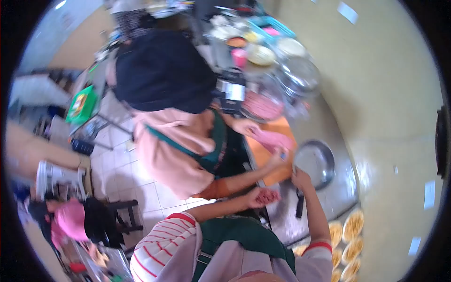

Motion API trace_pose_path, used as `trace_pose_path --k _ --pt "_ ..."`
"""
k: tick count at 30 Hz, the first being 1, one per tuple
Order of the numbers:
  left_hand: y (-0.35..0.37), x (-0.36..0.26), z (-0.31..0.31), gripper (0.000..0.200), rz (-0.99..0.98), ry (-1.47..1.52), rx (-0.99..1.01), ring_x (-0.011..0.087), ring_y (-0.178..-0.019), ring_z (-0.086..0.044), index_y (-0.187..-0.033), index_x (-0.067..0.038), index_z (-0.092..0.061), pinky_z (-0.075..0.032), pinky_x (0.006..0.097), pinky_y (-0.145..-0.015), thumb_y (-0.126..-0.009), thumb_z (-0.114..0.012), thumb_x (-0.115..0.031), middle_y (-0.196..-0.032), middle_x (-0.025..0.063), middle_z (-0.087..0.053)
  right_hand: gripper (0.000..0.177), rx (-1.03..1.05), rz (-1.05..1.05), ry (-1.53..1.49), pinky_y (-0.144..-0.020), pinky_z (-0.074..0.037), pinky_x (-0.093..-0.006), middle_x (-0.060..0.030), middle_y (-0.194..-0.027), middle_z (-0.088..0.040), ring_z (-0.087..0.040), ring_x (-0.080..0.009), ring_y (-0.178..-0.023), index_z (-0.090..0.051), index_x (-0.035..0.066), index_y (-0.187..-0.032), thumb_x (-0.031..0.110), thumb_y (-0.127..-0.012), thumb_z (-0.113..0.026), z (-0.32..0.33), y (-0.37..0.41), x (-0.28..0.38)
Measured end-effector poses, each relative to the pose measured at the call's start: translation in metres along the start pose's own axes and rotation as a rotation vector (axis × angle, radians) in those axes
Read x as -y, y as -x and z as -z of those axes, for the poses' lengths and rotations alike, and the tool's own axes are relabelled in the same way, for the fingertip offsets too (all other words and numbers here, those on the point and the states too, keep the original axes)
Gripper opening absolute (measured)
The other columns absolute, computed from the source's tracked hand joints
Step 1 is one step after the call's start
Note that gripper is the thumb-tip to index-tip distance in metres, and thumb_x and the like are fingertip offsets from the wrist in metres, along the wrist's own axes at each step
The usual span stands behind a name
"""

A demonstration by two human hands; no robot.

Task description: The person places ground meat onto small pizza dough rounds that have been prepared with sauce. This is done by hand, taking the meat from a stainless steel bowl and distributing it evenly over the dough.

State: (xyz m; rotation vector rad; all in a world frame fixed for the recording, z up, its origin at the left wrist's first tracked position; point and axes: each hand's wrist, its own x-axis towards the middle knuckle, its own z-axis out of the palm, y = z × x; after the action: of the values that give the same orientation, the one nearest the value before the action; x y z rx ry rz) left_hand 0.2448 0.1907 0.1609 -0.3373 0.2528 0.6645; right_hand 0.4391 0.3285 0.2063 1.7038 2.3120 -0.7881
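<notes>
My left hand (257,198), palm up and cupped, holds a clump of reddish minced meat (268,196). My right hand (302,180) has its fingers curled at the near left rim of a round metal pan (324,155); I cannot tell what is between them. A black handle (299,205) shows below that wrist. Left of the pan lies an orange cutting board (278,176). Over the board, a co-worker's two hands (278,159) are at a pink bag (272,139). Behind it stands a clear bowl of pink meat (263,104).
The co-worker in a dark head covering (164,70) stands close on my left. A scale (232,91), a large lidded pot (297,75) and a blue basket (272,28) stand farther along the metal table (340,188). Several topped round pieces (352,225) lie at the near right, beside the wall (390,117).
</notes>
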Motion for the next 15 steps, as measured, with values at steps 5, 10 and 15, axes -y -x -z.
trace_pose_path --k 5,10,15 --pt "0.032 0.000 -0.006 0.024 -0.047 0.140 0.248 0.0325 -0.112 -0.050 -0.105 0.009 -0.051 -0.048 0.0346 -0.093 -0.086 -0.043 -0.005 -0.104 0.0173 -0.056 0.042 -0.184 0.018 0.043 -0.080 -0.045 -0.0478 -0.0255 -0.094 -0.061 -0.058 -0.0409 -0.089 -0.053 0.003 -0.115 0.033 -0.090 -0.036 -0.027 -0.009 -0.015" --pt "0.065 0.002 -0.011 0.027 -0.080 0.176 0.254 0.0323 -0.112 -0.051 -0.107 0.009 -0.051 -0.046 0.0389 -0.095 -0.091 -0.043 -0.012 -0.107 0.0161 -0.058 0.030 -0.424 -0.042 0.191 -0.064 -0.047 -0.0479 -0.0182 -0.080 -0.063 -0.061 -0.0379 -0.073 -0.057 0.008 -0.096 0.031 -0.092 -0.039 -0.023 -0.007 -0.004" --pt "0.096 0.016 -0.011 0.025 -0.194 0.205 0.221 0.0314 -0.112 -0.051 -0.106 0.009 -0.051 -0.045 0.0385 -0.097 -0.092 -0.043 -0.010 -0.107 0.0161 -0.058 0.033 -0.607 0.045 0.257 -0.053 -0.045 -0.0457 -0.0152 -0.071 -0.061 -0.059 -0.0359 -0.062 -0.057 0.008 -0.085 0.036 -0.092 -0.042 -0.019 0.013 0.011"
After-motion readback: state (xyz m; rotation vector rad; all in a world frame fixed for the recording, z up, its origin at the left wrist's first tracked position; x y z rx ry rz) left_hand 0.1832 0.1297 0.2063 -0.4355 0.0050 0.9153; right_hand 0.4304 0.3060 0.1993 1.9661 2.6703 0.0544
